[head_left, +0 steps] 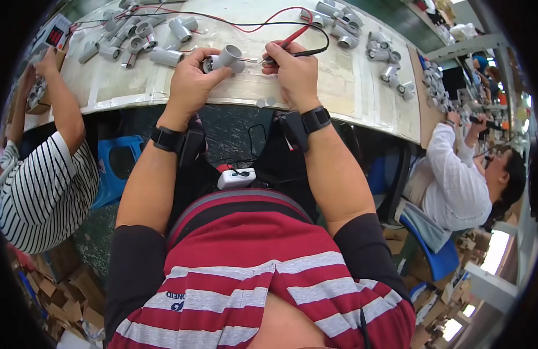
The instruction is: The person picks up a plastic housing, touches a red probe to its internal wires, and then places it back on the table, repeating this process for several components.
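My left hand (190,81) is closed around a grey T-shaped cylindrical housing (229,56) with a round open end facing up. Thin wires run from its right side to a small white connector (254,60). In my right hand (296,72) are two test probes, a red probe (291,38) and a black probe (309,53), pinched between the fingers. Their tips are right beside the connector; whether they touch it is too small to tell. Both hands are over the table's near edge (222,100).
Several grey housings (144,30) lie at the back left, more (341,26) at the back right. Red and black leads (222,22) cross to a meter (55,36) with a red display. Co-workers sit at left (48,180) and right (460,180). A blue stool (115,168) stands below.
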Demonstrator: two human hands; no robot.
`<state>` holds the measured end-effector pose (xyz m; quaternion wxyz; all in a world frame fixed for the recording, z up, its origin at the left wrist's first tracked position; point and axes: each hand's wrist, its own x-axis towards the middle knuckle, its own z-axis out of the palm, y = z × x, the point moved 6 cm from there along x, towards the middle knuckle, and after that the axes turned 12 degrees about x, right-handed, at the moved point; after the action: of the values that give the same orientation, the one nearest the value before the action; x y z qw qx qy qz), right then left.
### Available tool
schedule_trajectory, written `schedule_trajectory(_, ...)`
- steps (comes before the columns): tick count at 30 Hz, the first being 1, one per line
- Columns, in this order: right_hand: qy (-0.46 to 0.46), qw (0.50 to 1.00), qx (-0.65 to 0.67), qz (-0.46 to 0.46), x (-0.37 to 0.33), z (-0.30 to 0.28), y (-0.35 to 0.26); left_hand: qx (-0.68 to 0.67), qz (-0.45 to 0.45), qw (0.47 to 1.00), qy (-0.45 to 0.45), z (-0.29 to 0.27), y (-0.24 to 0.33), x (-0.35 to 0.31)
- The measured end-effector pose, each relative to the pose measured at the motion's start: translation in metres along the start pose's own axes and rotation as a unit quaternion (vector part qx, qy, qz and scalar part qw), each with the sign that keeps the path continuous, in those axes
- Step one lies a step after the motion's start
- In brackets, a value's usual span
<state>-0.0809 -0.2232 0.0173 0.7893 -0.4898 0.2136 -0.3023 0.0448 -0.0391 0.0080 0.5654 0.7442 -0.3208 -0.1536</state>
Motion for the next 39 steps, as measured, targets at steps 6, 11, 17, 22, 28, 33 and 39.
schedule_trajectory(6, 0.014, 0.999, -0.007, -0.052, -0.004, 0.013, -0.006, 0.017, 0.018, 0.999, -0.025, 0.000, 0.002, -0.004)
schedule_trajectory(11, 0.002, 0.997, -0.048, -0.056, -0.005, 0.016, -0.009, -0.015, 0.031, 0.999, 0.023, 0.003, 0.005, -0.003)
schedule_trajectory(17, 0.018, 0.997, -0.046, -0.064, -0.006, 0.013, -0.007, 0.046, -0.008, 0.997, 0.057, 0.003, 0.007, 0.002)
schedule_trajectory(22, 0.008, 0.997, -0.065, -0.051, -0.008, 0.013, -0.003, 0.051, 0.010, 0.996, 0.074, 0.004, 0.009, 0.001)
schedule_trajectory(28, 0.010, 0.994, -0.106, -0.035, -0.011, 0.014, 0.000, 0.042, 0.016, 0.996, 0.075, 0.007, 0.010, 0.001)
schedule_trajectory(33, 0.004, 0.987, -0.150, -0.050, -0.011, 0.016, 0.003, 0.042, 0.015, 0.996, 0.078, 0.007, 0.011, -0.003)
schedule_trajectory(39, -0.001, 0.988, -0.155, -0.024, -0.007, 0.017, 0.004, 0.058, 0.015, 0.995, 0.080, 0.005, 0.015, -0.004)
